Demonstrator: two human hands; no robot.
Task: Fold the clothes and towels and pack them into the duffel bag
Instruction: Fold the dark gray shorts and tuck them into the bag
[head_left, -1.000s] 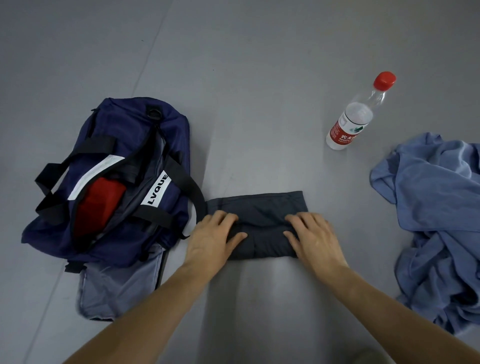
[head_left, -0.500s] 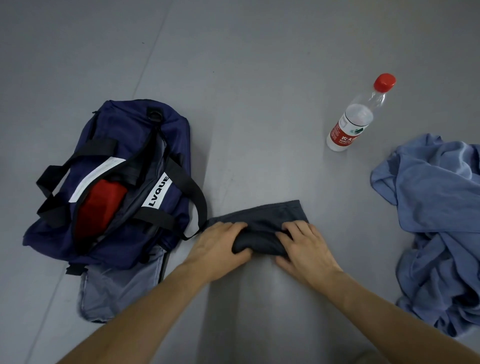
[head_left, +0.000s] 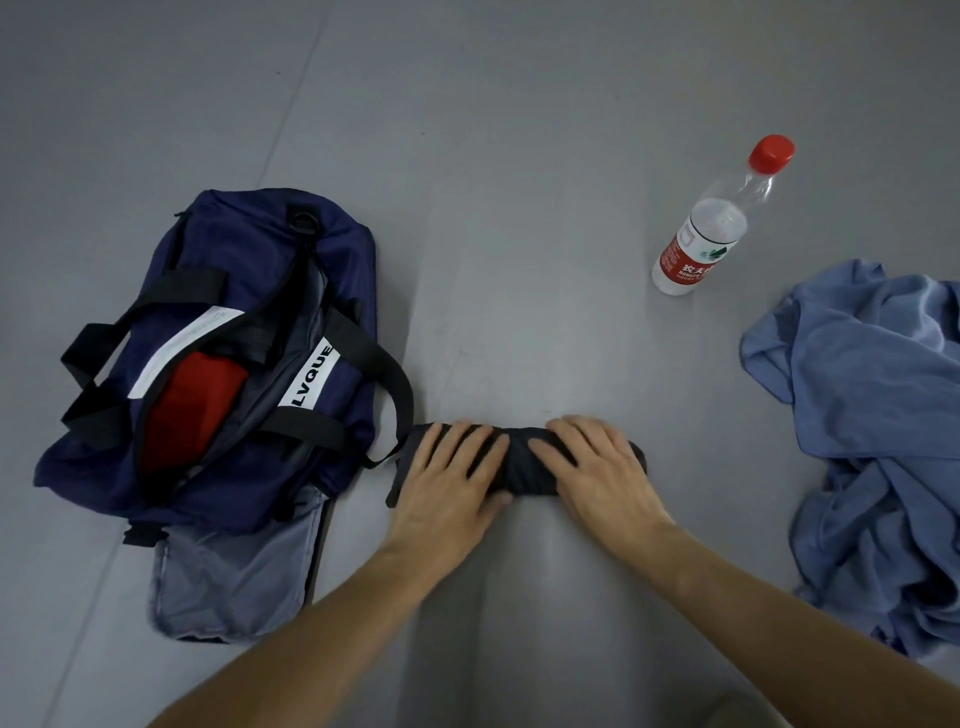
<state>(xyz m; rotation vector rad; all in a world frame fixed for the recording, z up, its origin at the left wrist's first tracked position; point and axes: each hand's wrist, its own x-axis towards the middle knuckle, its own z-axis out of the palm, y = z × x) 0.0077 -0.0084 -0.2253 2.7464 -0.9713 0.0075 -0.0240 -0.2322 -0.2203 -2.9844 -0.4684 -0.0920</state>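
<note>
Dark grey garment (head_left: 519, 470), bundled narrow, lies on the floor (head_left: 519, 208) just beside the open navy duffel bag (head_left: 343, 260), which holds a red item (head_left: 192, 405). Left hand (head_left: 447, 483) and right hand (head_left: 597, 467) press flat on it, fingers straight, gripping nothing.

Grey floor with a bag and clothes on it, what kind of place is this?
Probably an indoor room, maybe a gym or studio; it is hard to be sure. The bare grey floor, the open duffel bag and the water bottle hint at that.
</note>
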